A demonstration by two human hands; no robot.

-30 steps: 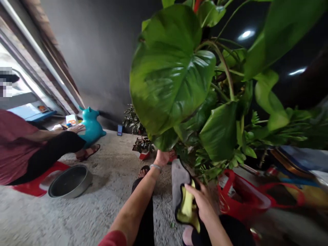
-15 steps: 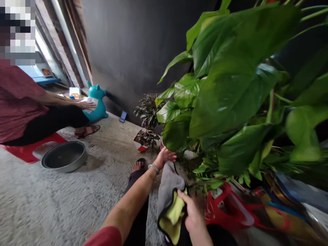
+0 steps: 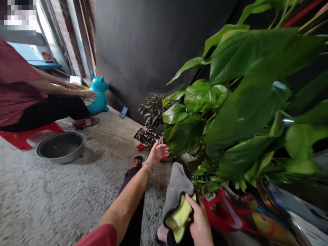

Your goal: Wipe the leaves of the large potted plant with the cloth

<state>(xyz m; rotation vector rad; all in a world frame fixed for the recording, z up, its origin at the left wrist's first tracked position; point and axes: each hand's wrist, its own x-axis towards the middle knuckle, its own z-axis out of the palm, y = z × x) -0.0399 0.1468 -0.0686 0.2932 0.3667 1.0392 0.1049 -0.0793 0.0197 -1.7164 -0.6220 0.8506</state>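
My left hand (image 3: 158, 152) reaches out with palm turned up and fingers apart, holding nothing. It is beside the low leaves of a big broad-leaved plant (image 3: 230, 95). A silver bracelet (image 3: 148, 165) circles that wrist. Lower down, my right hand (image 3: 200, 218) grips a cleaning cloth (image 3: 180, 191), grey on one face and yellow on the other, with black edging. The cloth hangs bunched over the gap between my legs. Just past my left hand stands a smaller dark-leaved plant (image 3: 153, 111) in a white and red pot (image 3: 140, 138).
At left a person in a red shirt (image 3: 19, 85) sits on a red stool (image 3: 51, 128), hands at a teal animal toy (image 3: 98, 94). A grey basin (image 3: 61, 147) stands on the concrete floor. A red basket-like item (image 3: 220, 212) lies under the plant, right. A dark wall (image 3: 153, 44) rises behind.
My left hand has drawn back from the leaves, slightly left and up in view. The right hand and cloth appear a little further right. The seated person's hands have shifted at the toy.
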